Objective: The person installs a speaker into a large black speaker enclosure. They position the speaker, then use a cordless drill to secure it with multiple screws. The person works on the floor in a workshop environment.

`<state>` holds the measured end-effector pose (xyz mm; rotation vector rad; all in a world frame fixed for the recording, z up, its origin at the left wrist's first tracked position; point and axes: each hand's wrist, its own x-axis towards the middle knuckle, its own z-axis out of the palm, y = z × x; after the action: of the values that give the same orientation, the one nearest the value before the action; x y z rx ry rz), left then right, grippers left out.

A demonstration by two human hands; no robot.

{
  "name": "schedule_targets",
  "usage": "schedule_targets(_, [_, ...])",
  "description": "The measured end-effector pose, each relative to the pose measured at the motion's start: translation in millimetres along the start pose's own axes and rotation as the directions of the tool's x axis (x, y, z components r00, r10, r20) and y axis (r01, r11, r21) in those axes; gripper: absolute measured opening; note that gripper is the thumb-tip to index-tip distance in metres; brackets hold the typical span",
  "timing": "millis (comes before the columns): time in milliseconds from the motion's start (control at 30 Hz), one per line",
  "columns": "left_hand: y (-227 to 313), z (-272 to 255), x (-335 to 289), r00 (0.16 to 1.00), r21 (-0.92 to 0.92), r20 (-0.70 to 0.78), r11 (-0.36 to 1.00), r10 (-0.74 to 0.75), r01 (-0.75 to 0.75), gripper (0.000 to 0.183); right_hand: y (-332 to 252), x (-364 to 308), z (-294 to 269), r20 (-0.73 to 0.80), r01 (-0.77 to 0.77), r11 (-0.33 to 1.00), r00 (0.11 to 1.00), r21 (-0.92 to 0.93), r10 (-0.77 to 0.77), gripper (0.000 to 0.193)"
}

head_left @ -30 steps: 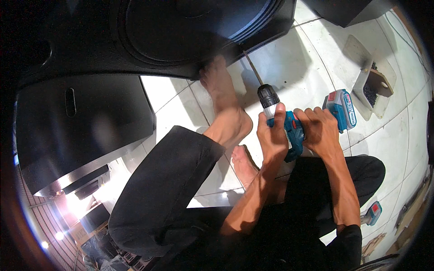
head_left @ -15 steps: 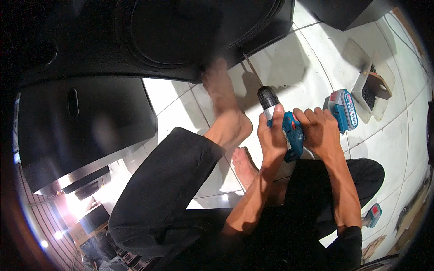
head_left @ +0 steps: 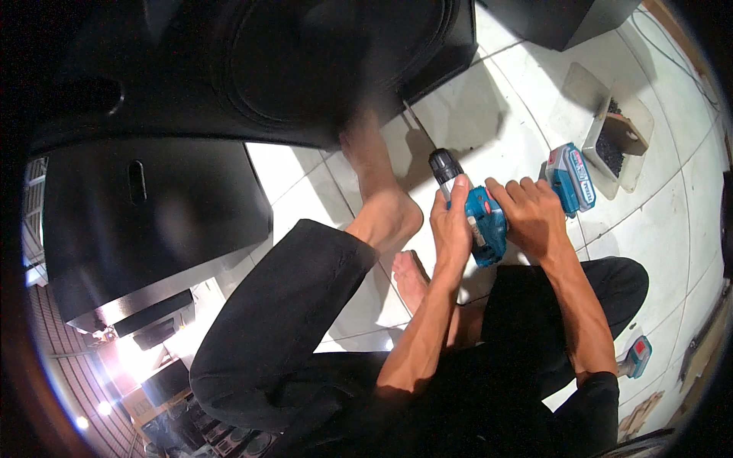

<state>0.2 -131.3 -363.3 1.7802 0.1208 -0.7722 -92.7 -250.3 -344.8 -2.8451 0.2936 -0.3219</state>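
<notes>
Both hands are closed on a blue cordless drill (head_left: 489,235) that lies on its side in the air above the tiles. My left hand (head_left: 452,227) wraps the front of its body, just behind the black chuck (head_left: 445,163). Around the handle is my right hand (head_left: 532,216), with the battery pack (head_left: 571,182) sticking out beyond its fingers. A long thin bit (head_left: 416,120) runs from the chuck to the lower edge of a large black speaker cabinet (head_left: 328,53). Where the bit's tip meets the cabinet is too dark to make out.
My bare foot (head_left: 379,179) rests against the cabinet. At left stands another black cabinet (head_left: 153,229) with a slot handle. A clear plastic box (head_left: 640,164) of small dark screws sits at right. A second blue tool (head_left: 636,357) lies by my right knee. Black cabinet (head_left: 557,23) behind.
The whole view has shifted a little, with the cabinets slightly lower at left and the floor items slightly further left. Both hands keep their hold on the drill.
</notes>
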Motion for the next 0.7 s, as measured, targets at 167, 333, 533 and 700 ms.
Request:
schedule_targets(167, [43.6, -37.1, 40.6, 0.998, 0.359, -0.034, 0.932, -0.046, 0.055, 0.056, 4.8, -21.8, -8.1, -0.049, -0.012, 0.997, 0.999, -0.078, 0.008, 0.031])
schedule_targets(333, [99.9, 31.0, 74.5, 0.612, 0.641, 0.305, 0.318, 0.730, -0.698, 0.042, -4.1, -42.9, -24.9, 0.093, -0.100, 0.994, 0.990, -0.046, 0.104, 0.053])
schedule_targets(533, [130.4, 120.4, 167.6, 0.278, 0.429, 0.896, -0.832, 0.345, -0.352, 0.031, 7.2, -59.9, -27.8, 0.049, -0.161, 0.986, 0.986, 0.046, 0.159, 0.062])
schedule_targets(700, [106.4, 114.7, 218.6, 0.298, 0.273, 0.932, -0.938, 0.204, -0.213, 0.024, 14.8, -56.5, -30.1, 0.209, -0.261, 0.953, 0.951, 0.154, 0.227, 0.056])
